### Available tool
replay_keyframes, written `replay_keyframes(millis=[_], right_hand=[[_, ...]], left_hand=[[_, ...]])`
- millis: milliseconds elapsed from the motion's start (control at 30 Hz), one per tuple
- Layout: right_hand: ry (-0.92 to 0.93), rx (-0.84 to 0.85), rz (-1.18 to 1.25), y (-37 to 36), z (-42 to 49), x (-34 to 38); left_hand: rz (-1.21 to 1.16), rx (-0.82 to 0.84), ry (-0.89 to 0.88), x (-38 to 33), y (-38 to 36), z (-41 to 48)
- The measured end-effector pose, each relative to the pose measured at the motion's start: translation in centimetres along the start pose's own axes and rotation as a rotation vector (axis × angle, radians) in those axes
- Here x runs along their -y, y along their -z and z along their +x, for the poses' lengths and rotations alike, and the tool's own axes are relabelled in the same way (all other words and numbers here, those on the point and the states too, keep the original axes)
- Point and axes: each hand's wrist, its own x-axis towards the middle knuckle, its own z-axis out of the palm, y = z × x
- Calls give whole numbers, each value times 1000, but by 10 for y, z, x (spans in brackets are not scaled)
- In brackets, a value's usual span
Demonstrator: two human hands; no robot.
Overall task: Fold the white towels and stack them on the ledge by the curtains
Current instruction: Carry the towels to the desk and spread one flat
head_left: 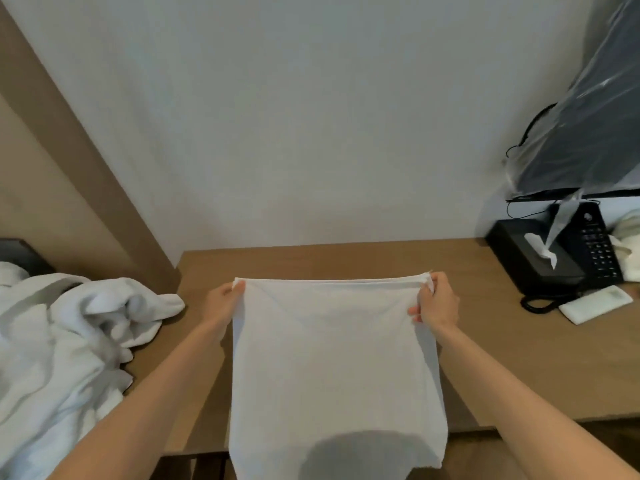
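- Fingers [437,283] of the right hand [438,306] are curled and clamped on the upper right corner of a white towel [336,358]
- The upper left corner is pinched by the left hand [223,304], whose fingertips are folded over the hem
- The towel is held stretched between both hands above the wooden desk [502,358]; its top edge is pulled taut and level, and the rest is left hanging down past the desk's near edge
- A heap of crumpled white towels [69,341] is seen at the left, lapped onto the desk's left end and apart from the held towel
- At the desk's far right a black tissue box [530,263], a black telephone [594,247] and a small white oblong object [595,304] are set close together, below a plastic-wrapped screen [588,116]
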Motion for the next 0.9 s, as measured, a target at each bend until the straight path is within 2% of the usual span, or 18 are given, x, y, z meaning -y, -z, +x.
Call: replay_keyframes(millis=[267,433,533,600,667,733,800,833,900], right_hand=[[-181,16,-74,-63,71,-1],[-169,46,-2,-101,113,0],[-146,130,101,-117,143,7],[-53,186,63,-123,161,12],[22,154,39,-126,171,14],[38,61,5,-126,171,9],[-25,25,-77,-126,168,-2],[-73,46,-121,-126,166,-7],[-152,125,-201,-126,165,-13]], left_hand=[[57,-15,121,-5,-32,95],[-182,-39,258,-9,-59,135],[-215,-65,201,-14,-73,156],[-121,-80,97,-18,-82,160],[-8,-45,-45,-18,-89,154],[199,13,-246,-14,-95,144],[406,70,-393,-9,-106,138],[494,111,-402,-5,-113,136],[683,193,-310,3,-128,135]])
